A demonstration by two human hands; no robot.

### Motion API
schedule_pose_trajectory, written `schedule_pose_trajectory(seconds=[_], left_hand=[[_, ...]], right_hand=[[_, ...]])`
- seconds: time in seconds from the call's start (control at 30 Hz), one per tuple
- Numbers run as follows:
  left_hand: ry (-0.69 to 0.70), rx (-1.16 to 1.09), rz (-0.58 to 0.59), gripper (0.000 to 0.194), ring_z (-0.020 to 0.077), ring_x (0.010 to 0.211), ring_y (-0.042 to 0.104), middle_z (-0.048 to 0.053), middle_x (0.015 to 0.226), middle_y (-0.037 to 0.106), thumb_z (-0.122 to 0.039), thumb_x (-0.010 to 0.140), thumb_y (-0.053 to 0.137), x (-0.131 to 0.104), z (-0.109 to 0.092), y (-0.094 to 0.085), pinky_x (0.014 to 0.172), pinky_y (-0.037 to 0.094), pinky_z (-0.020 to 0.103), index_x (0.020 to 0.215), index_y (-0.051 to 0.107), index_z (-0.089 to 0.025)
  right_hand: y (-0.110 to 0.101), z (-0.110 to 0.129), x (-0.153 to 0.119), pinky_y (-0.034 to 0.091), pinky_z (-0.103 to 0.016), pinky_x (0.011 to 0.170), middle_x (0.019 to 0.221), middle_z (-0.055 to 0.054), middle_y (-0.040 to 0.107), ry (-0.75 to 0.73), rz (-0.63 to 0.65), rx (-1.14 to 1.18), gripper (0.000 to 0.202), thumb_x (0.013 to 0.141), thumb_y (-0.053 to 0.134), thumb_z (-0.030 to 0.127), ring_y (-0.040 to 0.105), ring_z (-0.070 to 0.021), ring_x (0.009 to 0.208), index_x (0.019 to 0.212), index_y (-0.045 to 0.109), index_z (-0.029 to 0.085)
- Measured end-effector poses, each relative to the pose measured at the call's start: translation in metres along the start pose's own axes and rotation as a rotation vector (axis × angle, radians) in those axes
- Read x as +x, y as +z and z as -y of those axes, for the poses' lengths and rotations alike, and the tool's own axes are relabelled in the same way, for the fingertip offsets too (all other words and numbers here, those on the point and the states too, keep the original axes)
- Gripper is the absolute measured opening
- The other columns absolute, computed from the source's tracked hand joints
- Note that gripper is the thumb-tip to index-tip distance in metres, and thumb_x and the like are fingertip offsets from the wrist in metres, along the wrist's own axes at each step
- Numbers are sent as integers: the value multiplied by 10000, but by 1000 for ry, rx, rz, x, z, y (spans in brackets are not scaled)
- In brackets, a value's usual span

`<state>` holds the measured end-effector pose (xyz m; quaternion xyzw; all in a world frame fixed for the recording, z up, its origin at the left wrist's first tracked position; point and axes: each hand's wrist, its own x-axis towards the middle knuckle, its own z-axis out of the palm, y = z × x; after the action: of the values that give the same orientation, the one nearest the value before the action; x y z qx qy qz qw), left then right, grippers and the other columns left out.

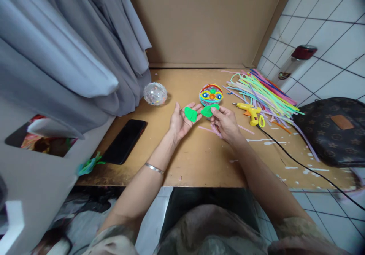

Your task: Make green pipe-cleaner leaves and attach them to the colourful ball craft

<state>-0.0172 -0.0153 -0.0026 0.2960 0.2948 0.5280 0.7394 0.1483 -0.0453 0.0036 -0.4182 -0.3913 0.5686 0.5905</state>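
Note:
My left hand [182, 122] is palm up with its fingers spread, and a flat green piece [191, 114] lies on its fingers. Between the thumb and fingers of my right hand [224, 122] is a second green piece [207, 111], pointed toward the first. Just beyond my right hand stands a round decorated ball [211, 95] with blue eye shapes, an orange centre and red, yellow and blue bands. Pink fuzzy strips [216, 131] lie under my right hand; whether it touches them I cannot tell.
A clear ball [155, 94] sits at the back left, a black phone [124, 141] nearer. At right are a yellow glue gun [250, 112] with a black cord, a pile of coloured pipe cleaners [262, 91] and a brown bag [336, 129]. Grey cloth [114, 49] hangs at left.

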Motion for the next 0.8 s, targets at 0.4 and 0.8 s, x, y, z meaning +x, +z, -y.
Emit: schedule_pose_trajectory(seconds=[0.4, 0.8], left_hand=[[9, -38, 11, 299, 301, 1260, 620, 163, 1205, 700, -444, 869, 617, -3, -4, 4, 988, 551, 431, 987, 617, -170], [83, -84, 20, 525, 197, 1221, 629, 51, 1042, 684, 40, 457, 431, -2, -3, 1, 1154, 417, 441, 918, 559, -178]], right_hand=[[-3, -2, 2, 299, -182, 293, 500, 63, 553, 11, -4, -22, 383, 682, 856, 468, 445, -65, 350, 748, 593, 197], [-1, 1, 0, 293, -180, 306, 489, 68, 545, 20, -6, 3, 387, 639, 878, 459, 429, -61, 361, 734, 606, 201]])
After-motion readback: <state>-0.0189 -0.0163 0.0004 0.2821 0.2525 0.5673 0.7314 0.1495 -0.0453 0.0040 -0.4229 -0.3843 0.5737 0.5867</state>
